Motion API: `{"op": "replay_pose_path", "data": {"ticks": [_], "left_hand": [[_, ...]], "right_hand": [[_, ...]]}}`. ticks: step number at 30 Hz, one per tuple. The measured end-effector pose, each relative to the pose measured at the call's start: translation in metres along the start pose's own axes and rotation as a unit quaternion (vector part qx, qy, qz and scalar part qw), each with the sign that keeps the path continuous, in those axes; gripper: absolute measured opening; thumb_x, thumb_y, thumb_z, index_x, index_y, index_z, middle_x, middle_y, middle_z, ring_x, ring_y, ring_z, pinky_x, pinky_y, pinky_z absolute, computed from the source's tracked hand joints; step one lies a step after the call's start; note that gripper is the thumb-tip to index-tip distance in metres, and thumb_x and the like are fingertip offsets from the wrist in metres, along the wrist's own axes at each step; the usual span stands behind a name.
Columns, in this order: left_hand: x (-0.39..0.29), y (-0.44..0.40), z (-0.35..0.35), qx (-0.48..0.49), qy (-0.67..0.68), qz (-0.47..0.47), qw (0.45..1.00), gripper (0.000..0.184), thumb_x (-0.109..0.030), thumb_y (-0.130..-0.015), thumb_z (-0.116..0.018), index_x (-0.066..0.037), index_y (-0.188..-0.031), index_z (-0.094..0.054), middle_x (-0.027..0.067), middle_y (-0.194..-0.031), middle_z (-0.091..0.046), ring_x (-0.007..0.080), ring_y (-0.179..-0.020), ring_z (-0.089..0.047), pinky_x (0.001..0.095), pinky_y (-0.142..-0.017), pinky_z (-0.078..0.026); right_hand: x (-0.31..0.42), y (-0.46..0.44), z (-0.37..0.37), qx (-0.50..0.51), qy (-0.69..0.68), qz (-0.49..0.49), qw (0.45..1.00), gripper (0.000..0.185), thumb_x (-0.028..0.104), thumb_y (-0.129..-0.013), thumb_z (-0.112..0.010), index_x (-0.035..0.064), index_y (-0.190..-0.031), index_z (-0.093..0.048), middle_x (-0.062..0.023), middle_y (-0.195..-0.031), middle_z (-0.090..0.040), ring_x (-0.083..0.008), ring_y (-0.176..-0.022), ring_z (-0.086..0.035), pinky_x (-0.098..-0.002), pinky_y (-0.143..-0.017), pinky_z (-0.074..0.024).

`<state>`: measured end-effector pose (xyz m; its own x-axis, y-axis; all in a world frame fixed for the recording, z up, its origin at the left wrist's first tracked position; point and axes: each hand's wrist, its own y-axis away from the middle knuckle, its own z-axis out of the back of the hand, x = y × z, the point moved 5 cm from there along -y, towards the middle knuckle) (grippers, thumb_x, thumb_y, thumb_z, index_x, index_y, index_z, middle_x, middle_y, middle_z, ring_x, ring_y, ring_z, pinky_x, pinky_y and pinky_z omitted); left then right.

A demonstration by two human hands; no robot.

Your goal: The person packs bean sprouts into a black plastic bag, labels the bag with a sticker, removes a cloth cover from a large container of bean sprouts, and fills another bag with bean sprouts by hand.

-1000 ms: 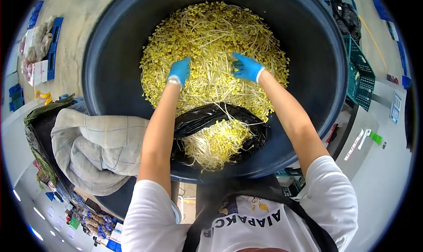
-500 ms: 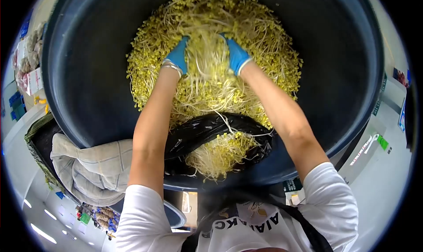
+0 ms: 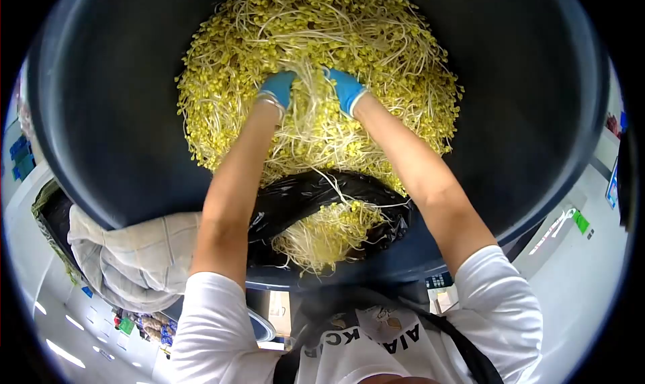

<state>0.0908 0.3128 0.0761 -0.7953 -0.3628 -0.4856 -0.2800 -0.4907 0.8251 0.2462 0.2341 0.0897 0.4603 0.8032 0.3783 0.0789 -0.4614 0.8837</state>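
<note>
A big mound of yellow-headed bean sprouts [image 3: 376, 55] lies in a wide dark tub [image 3: 524, 81]. Blue gloves cover both of my hands. On the left side of a loose clump, my left hand [image 3: 277, 90] is closed into the sprouts, its fingertips buried. My right hand [image 3: 345, 90] faces it from the other side, fingers curled round the same clump, which is blurred by motion. Closer to my body, a black plastic bag [image 3: 289, 199] lies open at the tub's near rim, with more sprouts in its mouth.
A checked beige blanket [image 3: 134, 243] hangs over the tub's near left rim. Beside it stands a dark crate [image 3: 57, 216] with a green edge. Bagged goods [image 3: 153, 330] show at the lower left, and a green tag [image 3: 580, 221] at the right.
My hands have come closer together and slightly nearer to my body, with the sprout clump between them now narrower. The camera view has shifted a little. The bag stays at the near rim.
</note>
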Motion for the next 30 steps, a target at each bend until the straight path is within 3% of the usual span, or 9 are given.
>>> {"op": "replay_pose_path", "data": {"ticks": [3,7,12,18,20,24,27,29,30], "left_hand": [[-0.036,0.057,-0.020,-0.068,0.396,0.094,0.911,0.043,-0.026,-0.089,-0.060,-0.003,-0.125,-0.054,0.0148,-0.126,-0.055,0.0247,-0.106,-0.055,0.0378,-0.087,-0.046],[-0.035,0.043,-0.048,-0.070,0.318,0.029,0.945,0.061,-0.034,-0.083,-0.068,-0.002,-0.131,-0.050,0.0158,-0.134,-0.049,0.0261,-0.114,-0.052,0.0391,-0.092,-0.042],[-0.032,0.053,-0.045,-0.050,0.395,0.068,0.915,0.061,-0.036,-0.081,-0.070,-0.002,-0.128,-0.052,0.0154,-0.130,-0.051,0.0257,-0.109,-0.054,0.0398,-0.087,-0.047],[-0.037,0.206,-0.074,-0.077,0.435,-0.033,0.896,0.044,-0.018,-0.075,-0.076,0.006,-0.106,-0.058,0.0087,-0.089,-0.064,0.0173,-0.071,-0.060,0.0326,-0.062,-0.051],[-0.043,0.256,-0.085,-0.080,0.231,-0.087,0.966,0.046,-0.021,-0.076,-0.076,0.005,-0.109,-0.057,0.0106,-0.091,-0.063,0.0185,-0.078,-0.061,0.0329,-0.065,-0.053],[0.014,0.360,-0.142,0.006,0.529,-0.201,0.824,0.044,-0.020,-0.086,-0.064,-0.004,-0.125,-0.053,0.0176,-0.122,-0.055,0.0244,-0.109,-0.056,0.0380,-0.092,-0.048],[0.124,0.372,-0.176,-0.001,0.105,-0.231,0.967,0.046,-0.027,-0.087,-0.062,-0.008,-0.128,-0.053,0.0143,-0.133,-0.051,0.0299,-0.122,-0.048,0.0401,-0.107,-0.034],[0.109,0.380,-0.130,-0.025,-0.197,-0.246,0.949,0.043,-0.030,-0.085,-0.061,-0.009,-0.122,-0.057,0.0145,-0.125,-0.056,0.0336,-0.117,-0.050,0.0392,-0.101,-0.039],[0.147,0.366,-0.128,-0.023,-0.343,-0.251,0.905,0.040,-0.028,-0.084,-0.060,-0.008,-0.119,-0.058,0.0180,-0.119,-0.060,0.0341,-0.108,-0.056,0.0384,-0.093,-0.046]], "right_hand": [[0.007,0.037,0.005,0.097,-0.079,0.014,0.992,0.049,0.039,-0.095,-0.049,0.0043,-0.129,-0.051,-0.0173,-0.130,-0.054,-0.0251,-0.110,-0.058,-0.0390,-0.094,-0.0467],[-0.008,0.033,0.027,0.106,-0.112,0.013,0.988,0.045,0.038,-0.094,-0.052,0.0071,-0.127,-0.053,-0.0146,-0.118,-0.061,-0.0233,-0.099,-0.062,-0.0351,-0.081,-0.0537],[-0.014,0.019,0.032,0.026,0.026,-0.025,0.999,0.068,0.052,-0.087,-0.055,0.0109,-0.139,-0.040,-0.0187,-0.148,-0.029,-0.0324,-0.139,-0.022,-0.0531,-0.111,-0.0190],[-0.007,0.150,0.020,0.183,0.131,0.074,0.972,0.055,0.037,-0.082,-0.068,0.0002,-0.122,-0.056,-0.0170,-0.118,-0.061,-0.0239,-0.106,-0.060,-0.0367,-0.095,-0.0472],[-0.018,0.187,0.020,0.198,0.133,0.215,0.947,0.061,0.031,-0.081,-0.070,-0.0015,-0.128,-0.050,-0.0145,-0.119,-0.061,-0.0209,-0.107,-0.060,-0.0335,-0.091,-0.0495],[-0.030,0.323,-0.013,0.182,0.171,0.273,0.929,0.059,0.025,-0.078,-0.074,0.0006,-0.127,-0.051,-0.0114,-0.118,-0.062,-0.0191,-0.105,-0.060,-0.0344,-0.086,-0.0504],[-0.092,0.360,-0.022,0.041,0.477,0.483,0.733,0.054,0.027,-0.076,-0.073,0.0051,-0.122,-0.057,-0.0119,-0.113,-0.064,-0.0266,-0.099,-0.062,-0.0376,-0.087,-0.0492],[-0.189,0.322,-0.005,0.111,0.441,0.350,0.819,0.052,0.030,-0.074,-0.071,0.0090,-0.120,-0.059,-0.0132,-0.116,-0.061,-0.0336,-0.108,-0.056,-0.0392,-0.095,-0.0435],[-0.211,0.312,-0.006,0.085,0.519,0.366,0.767,0.050,0.030,-0.075,-0.068,0.0104,-0.121,-0.059,-0.0131,-0.119,-0.059,-0.0344,-0.114,-0.051,-0.0417,-0.097,-0.0406]]}}
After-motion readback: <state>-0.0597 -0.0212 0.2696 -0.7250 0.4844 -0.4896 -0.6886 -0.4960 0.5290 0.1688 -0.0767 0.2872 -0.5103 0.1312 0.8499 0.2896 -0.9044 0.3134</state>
